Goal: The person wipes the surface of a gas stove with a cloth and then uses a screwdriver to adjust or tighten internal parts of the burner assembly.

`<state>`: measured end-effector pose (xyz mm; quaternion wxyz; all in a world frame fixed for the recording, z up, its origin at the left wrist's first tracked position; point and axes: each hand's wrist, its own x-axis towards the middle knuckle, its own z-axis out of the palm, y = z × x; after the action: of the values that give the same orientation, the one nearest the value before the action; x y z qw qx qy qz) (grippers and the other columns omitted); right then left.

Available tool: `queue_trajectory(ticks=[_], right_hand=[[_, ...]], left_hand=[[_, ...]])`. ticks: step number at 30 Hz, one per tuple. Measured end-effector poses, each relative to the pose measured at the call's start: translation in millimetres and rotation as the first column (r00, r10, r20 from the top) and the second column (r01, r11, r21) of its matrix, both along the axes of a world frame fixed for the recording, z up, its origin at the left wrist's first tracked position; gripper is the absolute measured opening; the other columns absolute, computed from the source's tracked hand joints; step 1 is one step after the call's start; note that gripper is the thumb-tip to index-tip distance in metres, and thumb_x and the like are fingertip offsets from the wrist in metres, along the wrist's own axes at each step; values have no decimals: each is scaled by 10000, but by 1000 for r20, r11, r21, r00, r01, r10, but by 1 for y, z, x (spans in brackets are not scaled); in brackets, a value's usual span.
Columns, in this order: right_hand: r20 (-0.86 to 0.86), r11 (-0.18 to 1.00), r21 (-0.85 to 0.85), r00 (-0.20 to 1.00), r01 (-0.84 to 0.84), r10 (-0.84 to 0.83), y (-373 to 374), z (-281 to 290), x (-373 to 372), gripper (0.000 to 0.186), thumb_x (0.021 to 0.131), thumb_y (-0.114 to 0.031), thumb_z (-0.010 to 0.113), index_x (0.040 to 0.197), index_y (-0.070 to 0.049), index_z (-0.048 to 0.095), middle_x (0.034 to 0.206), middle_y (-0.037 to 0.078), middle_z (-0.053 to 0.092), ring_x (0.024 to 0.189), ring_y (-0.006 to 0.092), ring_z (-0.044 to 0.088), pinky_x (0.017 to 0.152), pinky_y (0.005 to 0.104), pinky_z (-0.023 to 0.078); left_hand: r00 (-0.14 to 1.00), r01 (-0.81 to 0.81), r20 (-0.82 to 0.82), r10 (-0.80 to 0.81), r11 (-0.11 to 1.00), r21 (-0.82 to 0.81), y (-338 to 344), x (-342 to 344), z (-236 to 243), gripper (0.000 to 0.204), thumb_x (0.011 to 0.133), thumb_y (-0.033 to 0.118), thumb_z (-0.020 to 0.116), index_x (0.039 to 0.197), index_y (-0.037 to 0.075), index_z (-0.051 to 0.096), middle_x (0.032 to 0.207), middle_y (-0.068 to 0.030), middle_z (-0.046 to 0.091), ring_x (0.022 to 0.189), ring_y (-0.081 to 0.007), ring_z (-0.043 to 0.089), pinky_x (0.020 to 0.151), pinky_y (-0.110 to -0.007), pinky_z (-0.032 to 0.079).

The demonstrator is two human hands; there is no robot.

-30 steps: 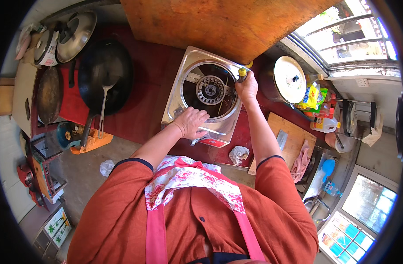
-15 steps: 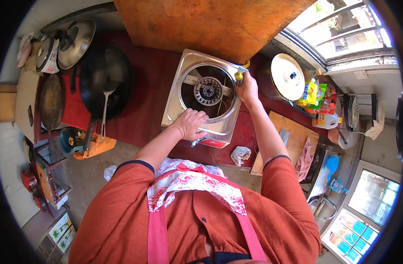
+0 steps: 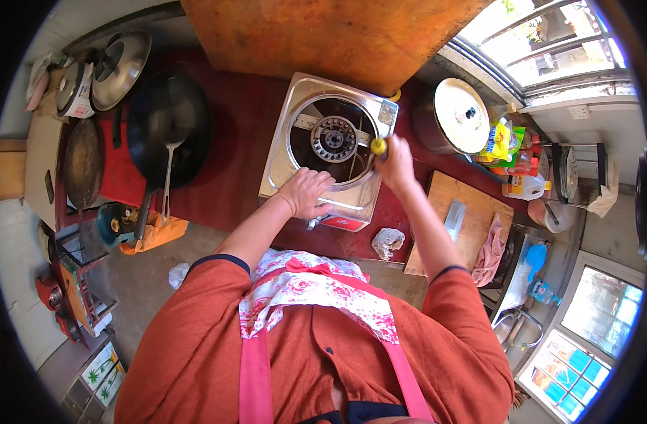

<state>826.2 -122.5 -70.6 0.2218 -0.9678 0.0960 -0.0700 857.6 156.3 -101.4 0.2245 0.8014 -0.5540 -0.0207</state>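
A single-burner gas stove (image 3: 328, 152) of bright steel sits on the dark red worktop (image 3: 231, 177), just in front of a large rust-orange board (image 3: 337, 35) propped behind it. Seen from above, a person in an orange shirt and a pink floral apron leans over it. The left hand (image 3: 307, 192) lies palm down on the stove's near edge, fingers loosely spread and holding nothing. The right hand (image 3: 394, 161) is curled around a small yellow object (image 3: 378, 146) at the stove's right rim; what the object is cannot be told from this view. The round burner head (image 3: 333, 138) sits bare in the middle of the stove's well.

To the left on the worktop rests a black wok (image 3: 169, 127) with a metal ladle (image 3: 166, 177) lying in it, and beyond it a steel lid (image 3: 120, 67) and a flat dark pan (image 3: 83, 162). To the right of the stove stands a pot under a pale lid (image 3: 462, 114), near some bottles and packets (image 3: 511, 152) by the window. A wooden chopping board (image 3: 465, 222) carries a cleaver (image 3: 454, 219) and a pink cloth (image 3: 490, 247). A crumpled rag (image 3: 387, 242) lies at the worktop's near edge.
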Motion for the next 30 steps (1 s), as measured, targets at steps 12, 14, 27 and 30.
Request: queue_trajectory(ticks=[12,14,27,30], right_hand=[[-92,714,-217,742,-666,664,-48,21,24,434,648,-47,728,1042,-77,551,1157,103,604,1150,315,548,979,405,427],[-151,707,-260,751,-657,642,-44,26,23,429,648,-51,720,1042,-76,552,1162,99,602,1153,308,545,982,397,422],[-187,860,25,843,-509,504,43,20,-43,336,664,-137,740,929,-64,547,946,127,594,950,334,576,872,420,459],[-121,879,141,873,-456,473,85,22,-43,365,676,-210,784,929,-61,565,896,129,599,920,329,589,875,411,461]], left_hand=[[1000,-12,-23,12,1000,-6,0,-1,-2,632,709,450,711,1181,49,585,1162,-98,579,988,-238,579,865,-373,400],[1000,-15,-26,15,1000,4,0,-2,-2,634,709,450,713,1183,49,583,1162,-97,579,989,-237,579,864,-373,400],[998,-42,-38,41,999,-8,2,-2,-4,658,700,473,719,1191,54,593,1187,-92,589,1040,-233,577,901,-374,402],[998,-46,-49,47,999,17,0,-4,-6,664,700,477,717,1200,58,594,1184,-86,587,1043,-228,576,906,-375,400]])
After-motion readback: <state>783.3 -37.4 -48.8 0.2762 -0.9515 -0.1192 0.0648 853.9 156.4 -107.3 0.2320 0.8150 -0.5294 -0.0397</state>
